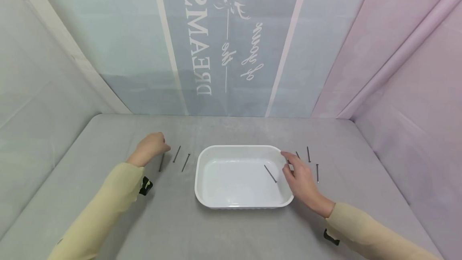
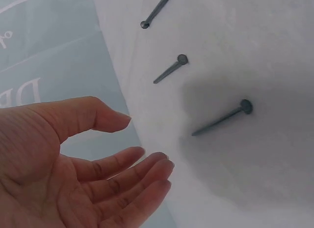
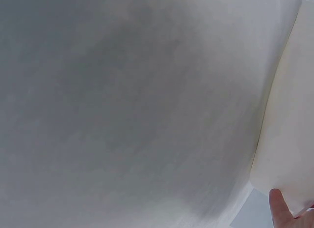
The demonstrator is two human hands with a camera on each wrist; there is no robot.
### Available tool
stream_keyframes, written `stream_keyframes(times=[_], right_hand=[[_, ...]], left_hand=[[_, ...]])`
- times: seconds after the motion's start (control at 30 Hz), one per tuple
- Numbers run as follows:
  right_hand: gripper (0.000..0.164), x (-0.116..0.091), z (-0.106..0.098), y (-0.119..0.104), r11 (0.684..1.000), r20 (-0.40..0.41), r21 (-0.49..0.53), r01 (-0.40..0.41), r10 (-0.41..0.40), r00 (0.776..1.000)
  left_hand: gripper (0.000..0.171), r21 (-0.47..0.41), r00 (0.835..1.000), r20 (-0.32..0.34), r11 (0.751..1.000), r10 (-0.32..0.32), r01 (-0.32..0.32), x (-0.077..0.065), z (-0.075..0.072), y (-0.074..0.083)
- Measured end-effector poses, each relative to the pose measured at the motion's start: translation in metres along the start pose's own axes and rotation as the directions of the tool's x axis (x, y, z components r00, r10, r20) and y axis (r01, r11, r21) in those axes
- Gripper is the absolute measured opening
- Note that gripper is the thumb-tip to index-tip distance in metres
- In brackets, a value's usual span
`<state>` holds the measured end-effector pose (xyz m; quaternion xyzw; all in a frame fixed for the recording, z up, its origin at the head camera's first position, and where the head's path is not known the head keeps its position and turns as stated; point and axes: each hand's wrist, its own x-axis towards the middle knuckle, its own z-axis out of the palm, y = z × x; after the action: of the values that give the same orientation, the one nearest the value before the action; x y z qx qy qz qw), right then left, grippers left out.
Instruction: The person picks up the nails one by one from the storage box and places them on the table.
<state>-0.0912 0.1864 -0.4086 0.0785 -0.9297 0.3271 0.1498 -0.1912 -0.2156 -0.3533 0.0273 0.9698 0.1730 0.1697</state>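
My left hand [image 1: 150, 148] hovers by the leftmost dark nail [image 1: 161, 162]; in the left wrist view its thumb and loosely bent fingers [image 2: 117, 169] are apart with nothing between them. Two more nails, one nearer [image 1: 177, 154] and one farther right [image 1: 185, 162], lie beside it. At the right rim of a white rectangular dish [image 1: 232, 204] is my right hand [image 1: 301, 180], its thumb and forefinger spread over the edge. One nail [image 1: 270, 174] is inside the dish. In the right wrist view a fingertip [image 3: 277, 203] overlaps the dish's wall [image 3: 289, 120].
Right of the dish lie two nails, one farther back [image 1: 308, 154] and one closer [image 1: 317, 173]; a third [image 1: 297, 154] is partly hidden by the right hand. A grey cloth [image 1: 231, 232] covers the table. Printed fabric [image 1: 231, 103] hangs behind, with pale side walls.
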Motion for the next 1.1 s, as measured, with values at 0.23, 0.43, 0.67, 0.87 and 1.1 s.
stream_keyframes(times=[0.23,0.43,0.67,0.87,1.1], right_hand=[[0.037,0.001,0.0,0.001,1.0,0.006,-0.005,0.002,-0.002,1.0],[0.037,0.001,-0.001,0.002,1.0,0.01,0.002,-0.003,0.003,1.0],[0.037,0.002,-0.003,0.002,1.0,0.019,0.001,-0.004,0.004,1.0],[0.037,0.003,-0.004,0.003,1.0,0.02,0.002,-0.001,0.001,1.0],[0.037,0.005,-0.005,0.004,1.0,0.022,0.001,0.0,0.0,1.0]], left_hand=[[0.027,0.017,0.999,-0.02,0.999,0.042,-0.042,-0.001,-0.005,0.01],[0.028,0.029,0.997,-0.047,0.998,0.062,-0.061,-0.003,-0.009,0.019],[0.028,0.05,0.995,-0.057,0.995,0.087,-0.084,-0.003,-0.011,0.03],[0.032,0.091,0.993,-0.06,0.991,0.099,-0.094,-0.002,-0.014,0.041],[0.024,0.111,0.99,-0.075,0.988,0.116,-0.107,-0.006,-0.016,0.055]])
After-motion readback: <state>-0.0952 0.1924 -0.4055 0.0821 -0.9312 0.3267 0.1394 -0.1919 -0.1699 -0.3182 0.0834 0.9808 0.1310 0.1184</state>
